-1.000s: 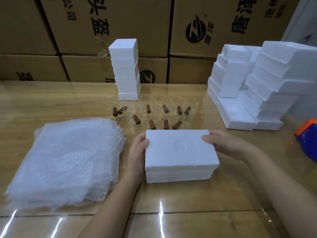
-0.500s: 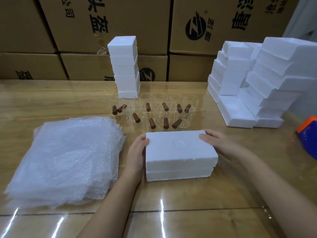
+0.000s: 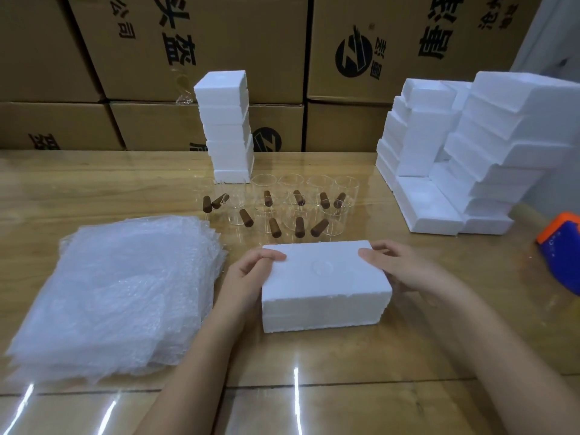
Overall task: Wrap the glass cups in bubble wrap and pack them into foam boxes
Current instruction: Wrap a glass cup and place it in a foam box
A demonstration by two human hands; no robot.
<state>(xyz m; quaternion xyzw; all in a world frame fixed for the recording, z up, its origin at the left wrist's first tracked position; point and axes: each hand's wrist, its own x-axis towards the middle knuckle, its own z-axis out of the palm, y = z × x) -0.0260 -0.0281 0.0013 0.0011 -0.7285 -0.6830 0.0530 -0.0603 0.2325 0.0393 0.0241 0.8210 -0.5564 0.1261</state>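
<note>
Further onto the foam box [image 3: 326,287] the thumb of the left hand [image 3: 251,271] has been slid. The box is gripped at both ends by left hand and right hand [image 3: 398,268], toward the near edge of the counter [image 3: 345,356]. Glass cups [image 3: 346,186] are ranged behind it.

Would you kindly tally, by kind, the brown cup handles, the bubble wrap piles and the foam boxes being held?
Brown cup handles: 10
Bubble wrap pile: 1
Foam box, gripped by left hand and right hand: 1
Total: 12
</note>
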